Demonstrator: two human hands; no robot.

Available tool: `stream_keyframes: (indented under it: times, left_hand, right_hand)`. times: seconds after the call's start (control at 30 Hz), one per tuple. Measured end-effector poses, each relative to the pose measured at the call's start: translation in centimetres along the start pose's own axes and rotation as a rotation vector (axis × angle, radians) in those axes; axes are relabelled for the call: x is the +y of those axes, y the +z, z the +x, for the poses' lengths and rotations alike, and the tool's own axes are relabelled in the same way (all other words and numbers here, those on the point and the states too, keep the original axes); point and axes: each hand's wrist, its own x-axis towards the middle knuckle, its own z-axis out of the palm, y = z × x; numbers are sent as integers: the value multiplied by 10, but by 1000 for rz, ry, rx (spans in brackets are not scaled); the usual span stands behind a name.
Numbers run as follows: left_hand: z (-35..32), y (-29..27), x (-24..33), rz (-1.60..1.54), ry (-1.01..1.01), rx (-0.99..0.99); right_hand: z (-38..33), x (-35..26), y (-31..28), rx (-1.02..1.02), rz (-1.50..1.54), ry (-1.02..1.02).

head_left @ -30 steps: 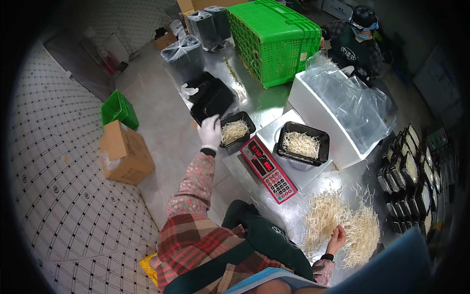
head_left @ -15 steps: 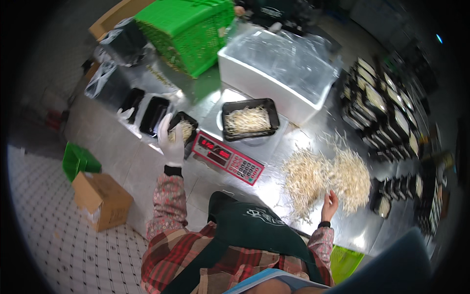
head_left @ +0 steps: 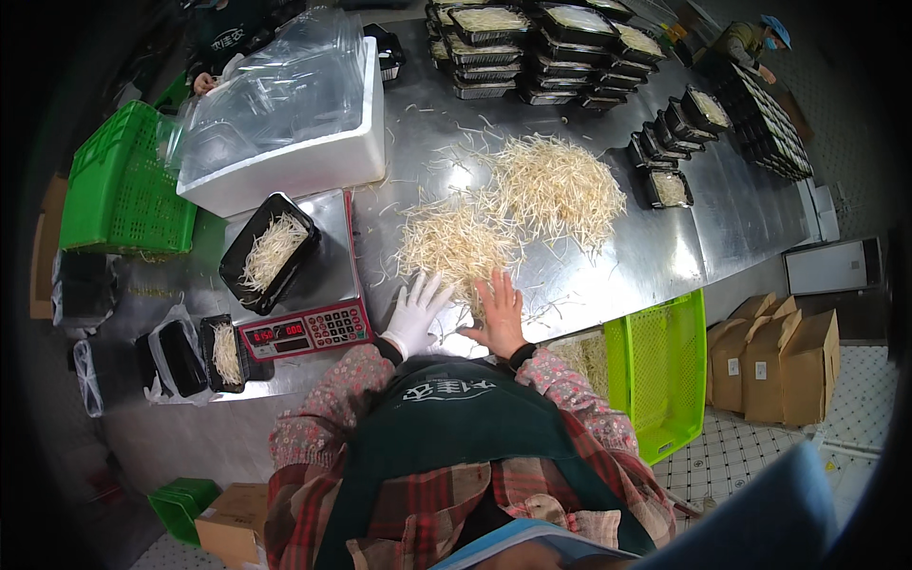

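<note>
My left hand [head_left: 416,313], in a white glove, is open with its fingers spread at the near edge of a loose heap of bean sprouts [head_left: 454,245]. Beside it my bare right hand [head_left: 501,315] also lies open, fingertips against the same heap. Neither hand grips anything. A second heap of bean sprouts [head_left: 562,190] joins it, farther off to the right. Left of my hands, a black tray [head_left: 310,249] with sprouts sits on a digital scale [head_left: 334,326] with a red-framed panel. A smaller black tray [head_left: 243,372] with a few sprouts stands left of that panel.
A white foam box [head_left: 285,163] with clear plastic lids stands behind the scale, next to a green crate [head_left: 142,204]. Stacked filled trays [head_left: 546,71] fill the far side. A lime-green crate [head_left: 665,380] is below the table's right edge. Other people work across the table.
My left hand has left the small tray beside the scale and come right to the sprout heap. My right hand now lies open beside it. The view has swung right.
</note>
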Motion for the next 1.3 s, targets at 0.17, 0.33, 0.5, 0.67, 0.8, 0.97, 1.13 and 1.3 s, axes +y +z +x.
stream_keyframes:
  times: [0.17, 0.33, 0.5, 0.67, 0.8, 0.97, 1.13, 1.3]
  left_hand:
    - [75, -28, -33, 101, -118, 33]
    - [132, -36, -67, -18, -134, -73]
    - [125, -15, -84, -267, -145, 246]
    - [74, -22, -63, -277, -275, 325]
    - [64, -6, -63, -215, -358, 285]
    - [53, -12, -58, -310, -238, 300]
    - [46, -23, -9, -388, 108, 523]
    - [49, 14, 9, -205, -99, 292]
  right_hand:
    - [60, 26, -11, -14, -40, 55]
    - [118, 54, -22, -155, 20, -6]
    - [130, 79, -37, -51, 229, -4]
    - [101, 126, -74, 13, 229, 78]
    - [85, 136, -50, 1, 2, 81]
    - [98, 151, -60, -4, 221, 206]
    - [109, 95, -99, -7, 444, 81]
    - [100, 82, -49, -270, 242, 12]
